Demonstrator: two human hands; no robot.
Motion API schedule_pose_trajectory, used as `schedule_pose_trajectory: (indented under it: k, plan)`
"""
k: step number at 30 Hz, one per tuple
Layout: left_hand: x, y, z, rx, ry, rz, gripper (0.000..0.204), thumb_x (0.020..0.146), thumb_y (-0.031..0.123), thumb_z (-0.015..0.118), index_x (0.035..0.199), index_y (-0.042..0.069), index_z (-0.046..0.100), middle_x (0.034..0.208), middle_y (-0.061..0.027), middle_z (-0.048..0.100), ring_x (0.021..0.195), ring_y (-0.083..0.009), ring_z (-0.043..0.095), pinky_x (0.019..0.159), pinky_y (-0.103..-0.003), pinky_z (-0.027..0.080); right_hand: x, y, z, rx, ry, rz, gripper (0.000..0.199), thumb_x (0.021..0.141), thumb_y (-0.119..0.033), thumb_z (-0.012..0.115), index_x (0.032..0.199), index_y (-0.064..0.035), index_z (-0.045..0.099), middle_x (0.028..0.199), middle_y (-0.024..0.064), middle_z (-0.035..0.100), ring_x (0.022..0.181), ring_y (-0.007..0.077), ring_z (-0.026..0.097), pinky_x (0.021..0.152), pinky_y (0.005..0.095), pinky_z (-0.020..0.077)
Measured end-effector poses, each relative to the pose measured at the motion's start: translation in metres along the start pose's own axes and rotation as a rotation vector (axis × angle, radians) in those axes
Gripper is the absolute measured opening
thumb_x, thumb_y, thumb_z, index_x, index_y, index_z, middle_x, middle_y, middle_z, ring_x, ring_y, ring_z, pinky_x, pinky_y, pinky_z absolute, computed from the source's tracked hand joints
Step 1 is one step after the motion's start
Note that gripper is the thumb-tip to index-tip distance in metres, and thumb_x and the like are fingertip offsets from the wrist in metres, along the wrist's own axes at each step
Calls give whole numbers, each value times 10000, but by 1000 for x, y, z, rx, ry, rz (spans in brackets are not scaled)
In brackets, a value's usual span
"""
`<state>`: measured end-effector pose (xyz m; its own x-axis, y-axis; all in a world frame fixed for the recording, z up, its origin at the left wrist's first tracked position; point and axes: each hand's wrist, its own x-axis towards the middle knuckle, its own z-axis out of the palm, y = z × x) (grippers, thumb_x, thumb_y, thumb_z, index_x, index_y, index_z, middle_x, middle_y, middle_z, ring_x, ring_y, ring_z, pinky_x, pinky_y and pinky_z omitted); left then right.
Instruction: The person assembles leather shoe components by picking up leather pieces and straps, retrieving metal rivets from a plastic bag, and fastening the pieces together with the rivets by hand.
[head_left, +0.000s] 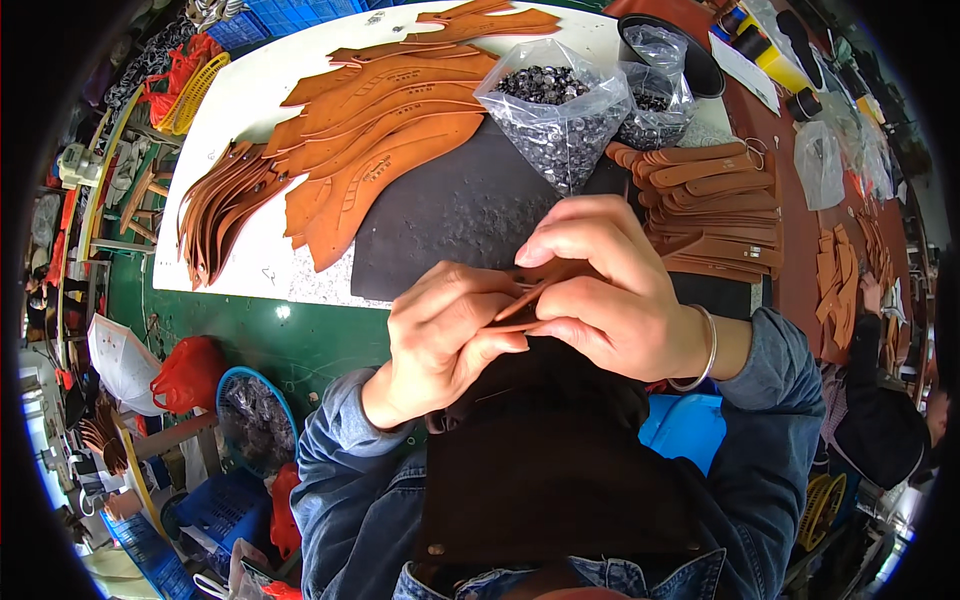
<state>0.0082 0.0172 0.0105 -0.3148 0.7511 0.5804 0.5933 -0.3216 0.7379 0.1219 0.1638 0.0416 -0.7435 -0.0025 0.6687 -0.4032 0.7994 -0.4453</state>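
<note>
Both my hands come together above the near edge of the table, holding brown leather pieces (517, 314) between them. My left hand (445, 330) pinches the pieces from the left, thumb beneath and fingers curled on top. From the right my right hand (610, 295) grips them, its index finger and thumb pressed close together. Most of the leather is hidden behind my fingers, and any small part there cannot be made out. A black mat (430, 225) lies just beyond my hands, bearing a clear bag of dark metal snap parts (560, 110).
Overlapping leather panels (390, 130) spread across the white tabletop (235, 110), with fastened straps (225, 215) at its left. Stacked leather strips (715, 200) lie at right. Behind stand another bag of parts (655, 110) and a black bowl (705, 70). Another person (880, 420) works at far right.
</note>
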Motion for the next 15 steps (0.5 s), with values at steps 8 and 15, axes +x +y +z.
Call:
schedule_pose_trajectory:
  k: [8, 15]
  plan:
    - [3, -4, -3, 61, -39, 102, 329, 768, 315, 653, 810, -10, 628, 837, -101, 624, 738, -235, 611, 630, -317, 463, -1, 8, 4, 165, -17, -61, 213, 615, -102, 713, 708, -66, 526, 859, 29, 523, 739, 194, 521, 641, 317, 382]
    - [8, -7, -8, 81, -115, 114, 395, 764, 393, 635, 804, 0, 626, 842, -106, 614, 671, -227, 571, 610, -316, 436, -3, 12, 11, 230, -20, -50, 191, 663, -62, 691, 732, -66, 512, 829, 44, 503, 711, 203, 516, 628, 312, 384]
